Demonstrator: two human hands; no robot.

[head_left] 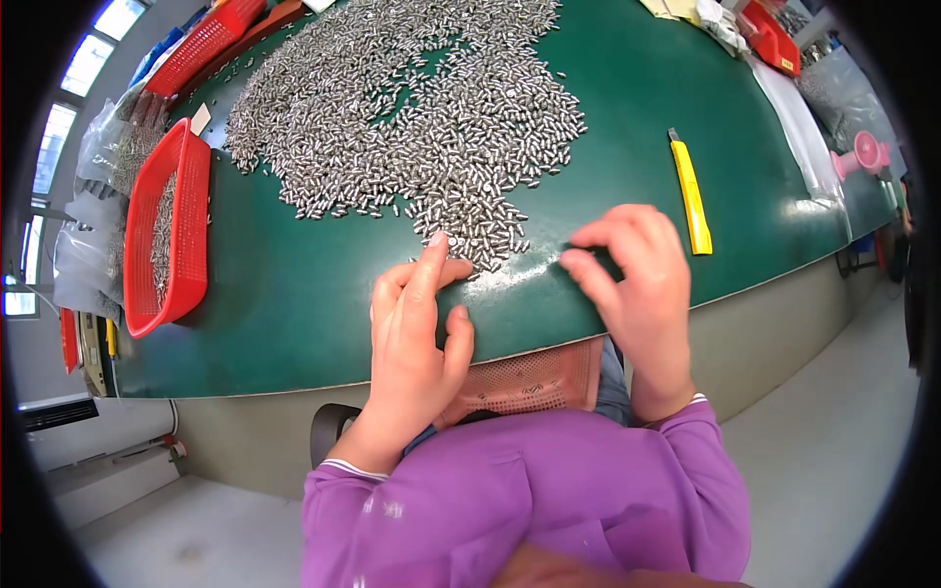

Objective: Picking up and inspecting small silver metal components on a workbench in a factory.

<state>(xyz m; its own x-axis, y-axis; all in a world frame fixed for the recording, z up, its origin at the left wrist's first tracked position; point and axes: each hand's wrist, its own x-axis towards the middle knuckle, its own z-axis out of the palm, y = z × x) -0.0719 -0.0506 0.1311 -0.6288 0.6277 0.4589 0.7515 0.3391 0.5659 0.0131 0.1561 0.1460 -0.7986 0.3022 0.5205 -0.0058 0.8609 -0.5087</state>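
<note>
A wide heap of small silvery metal pieces (421, 137), short and pointed, covers the far middle of the green table and narrows toward me. My left hand (407, 328) is at the near tip of this heap, its fingers apart and the index fingertip against the pieces. To the right of that tip, my right hand (637, 274) hovers over the table with thumb and index finger brought together in a pinch. Whatever is between those fingertips is too small to make out. Under the table edge, a pink perforated basket (529, 387) rests at my lap with several small pieces in it.
A yellow utility knife (691, 196) lies right of my right hand. On the left stands a red basket (181, 265) holding metal pieces, beside clear plastic bags (88, 255). Another red basket (201, 49) is at the far left. A pink round object (863, 155) stands at the right edge.
</note>
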